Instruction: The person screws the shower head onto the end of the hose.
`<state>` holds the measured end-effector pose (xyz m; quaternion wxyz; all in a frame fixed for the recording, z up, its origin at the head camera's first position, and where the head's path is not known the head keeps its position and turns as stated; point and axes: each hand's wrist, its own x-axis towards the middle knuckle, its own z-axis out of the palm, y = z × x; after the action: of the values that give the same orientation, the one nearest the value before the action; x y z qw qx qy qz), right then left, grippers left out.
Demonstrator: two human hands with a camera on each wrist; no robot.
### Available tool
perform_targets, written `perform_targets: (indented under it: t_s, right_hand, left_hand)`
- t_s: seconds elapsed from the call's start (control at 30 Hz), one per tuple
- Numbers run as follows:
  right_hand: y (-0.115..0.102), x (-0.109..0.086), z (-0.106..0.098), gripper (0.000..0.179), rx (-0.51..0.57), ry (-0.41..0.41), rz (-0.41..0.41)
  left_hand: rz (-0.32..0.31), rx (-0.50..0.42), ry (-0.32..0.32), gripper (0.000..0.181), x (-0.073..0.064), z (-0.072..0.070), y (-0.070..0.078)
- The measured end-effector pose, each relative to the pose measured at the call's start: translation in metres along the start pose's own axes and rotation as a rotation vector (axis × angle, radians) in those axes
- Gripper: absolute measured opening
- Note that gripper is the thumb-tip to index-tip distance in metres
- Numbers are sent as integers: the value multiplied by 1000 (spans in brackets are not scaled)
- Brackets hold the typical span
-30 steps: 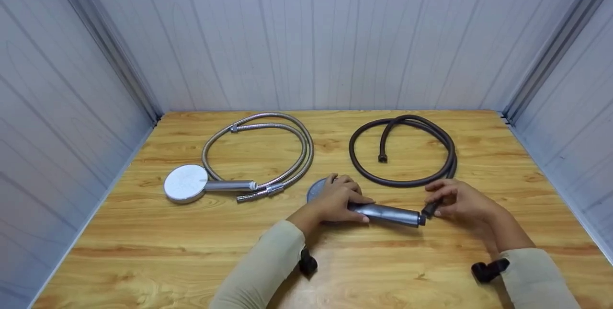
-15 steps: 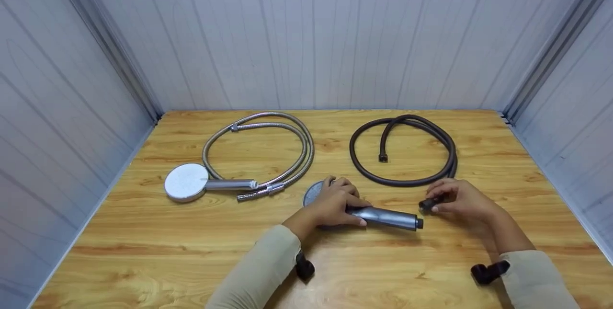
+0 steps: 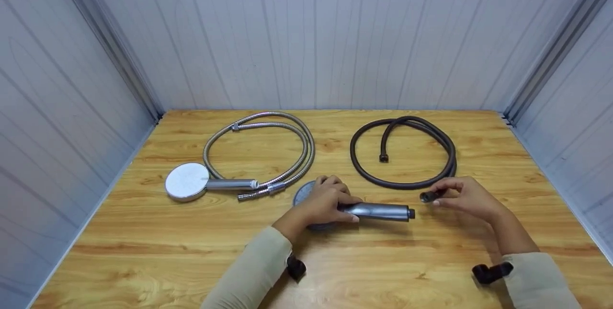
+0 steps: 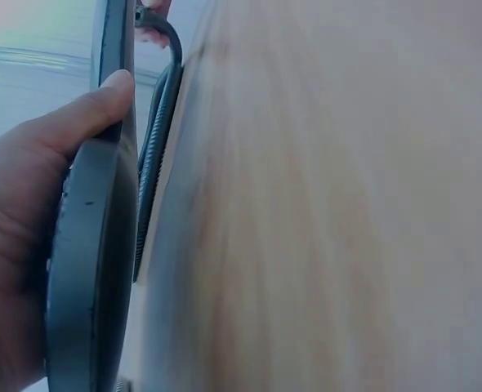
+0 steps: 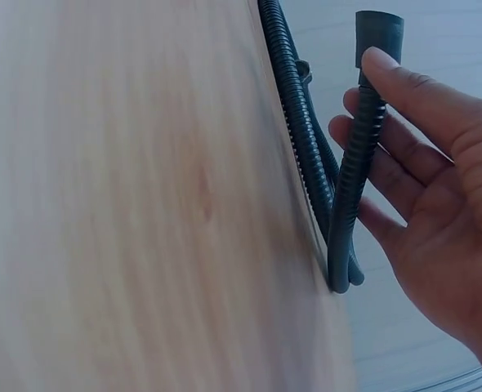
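Note:
My left hand [image 3: 325, 202] grips a dark grey shower head [image 3: 383, 211] by the neck, its threaded handle end pointing right. In the left wrist view the thumb [image 4: 102, 106] lies along the handle above the round head [image 4: 86, 269]. My right hand [image 3: 469, 200] pinches the end of a black shower hose [image 3: 404, 185] between thumb and fingers. The hose's conical nut [image 3: 427, 197] faces left, a short gap away from the handle's thread. In the right wrist view the nut [image 5: 379, 37] stands up past the thumb, with the ribbed hose running down along the fingers.
To the left lies a second shower head [image 3: 187, 182] with a white face and silver handle. A coiled silver hose [image 3: 311, 151] lies behind it. The black hose's other end [image 3: 383, 158] rests inside its loop. Panelled walls [image 3: 306, 36] bound the wooden table [image 3: 191, 261].
The shower head has shifted left in my left hand, its handle end now slightly higher. My right hand has turned the hose nut leftward and up, widening the gap from the handle.

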<state>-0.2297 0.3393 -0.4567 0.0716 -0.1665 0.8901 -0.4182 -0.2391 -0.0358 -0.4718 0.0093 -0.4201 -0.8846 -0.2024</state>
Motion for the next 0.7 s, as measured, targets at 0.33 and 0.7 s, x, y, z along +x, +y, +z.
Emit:
perform_targets:
  t_s: [0.33, 0.7]
  right_hand:
    - [-10, 0, 1, 22, 9, 0, -88]
    - [-21, 2, 4, 24, -10, 10, -179]
  left_hand:
    - [4, 52, 77, 45, -7, -22, 3]
    - [-18, 102, 77, 43, -11, -31, 6]
